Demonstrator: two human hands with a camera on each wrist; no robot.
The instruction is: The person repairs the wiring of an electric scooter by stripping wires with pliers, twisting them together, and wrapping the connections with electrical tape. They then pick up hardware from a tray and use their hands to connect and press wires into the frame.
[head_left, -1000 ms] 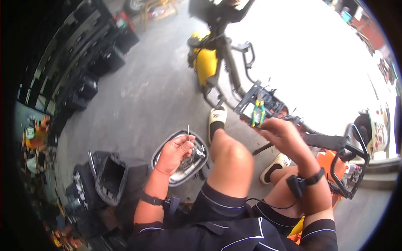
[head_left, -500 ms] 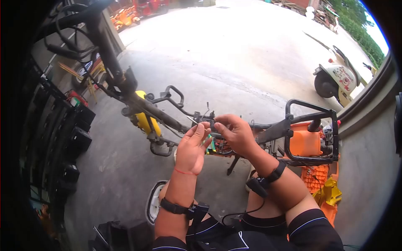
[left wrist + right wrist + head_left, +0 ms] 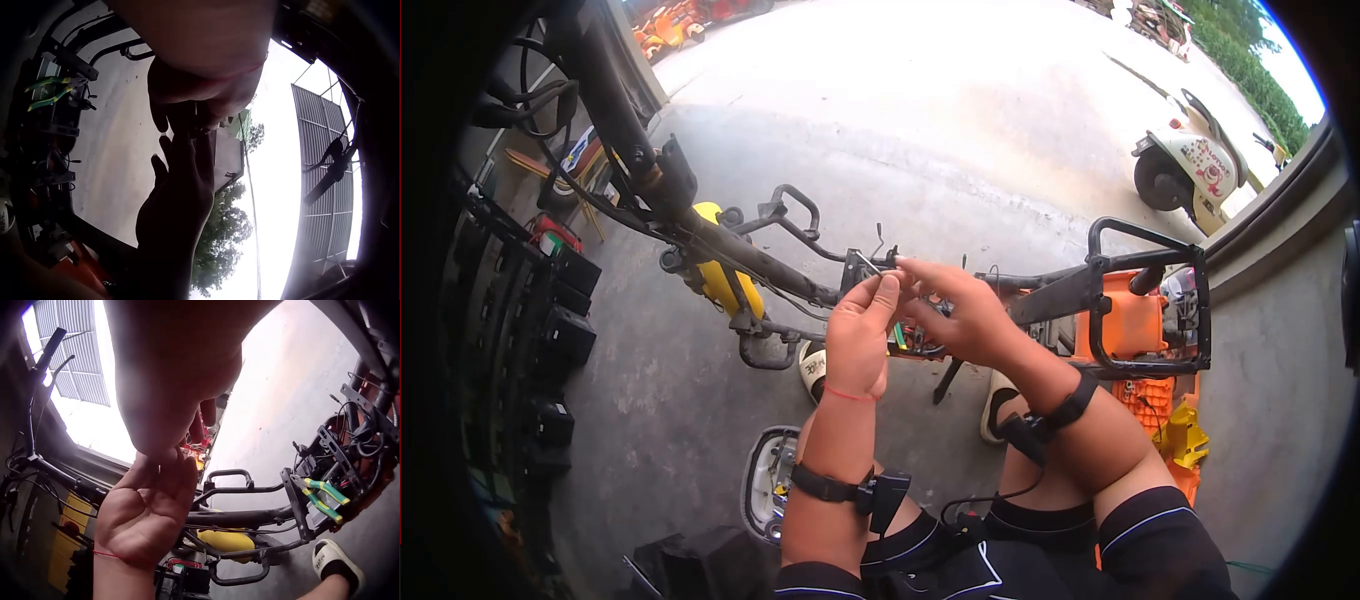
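Metal rod (image 3: 868, 264) sits pinched where hands (image 3: 861, 342) (image 3: 962, 312) meet.

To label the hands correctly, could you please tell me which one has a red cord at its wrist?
The left hand: a thin red cord circles its wrist, whereas the right hand shows no cord, only a black strap.

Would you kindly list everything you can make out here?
Vehicle frame: 1, black, centre
Pliers: 1 pair, green and yellow, on the vehicle frame
Thin rod: 1, silvery, centre
Container: 1, white, on the floor
Scooter: 1, mostly white, right
Orange parts: several, orange, right
Yellow parts: several, yellow, left and right
Boxes: several, black, left
Slippers: 2, cream, near the vehicle frame
Wristbands: 2, black, forearms
Left hand: 1, bare, holding the thin rod
Right hand: 1, bare, beside the left hand
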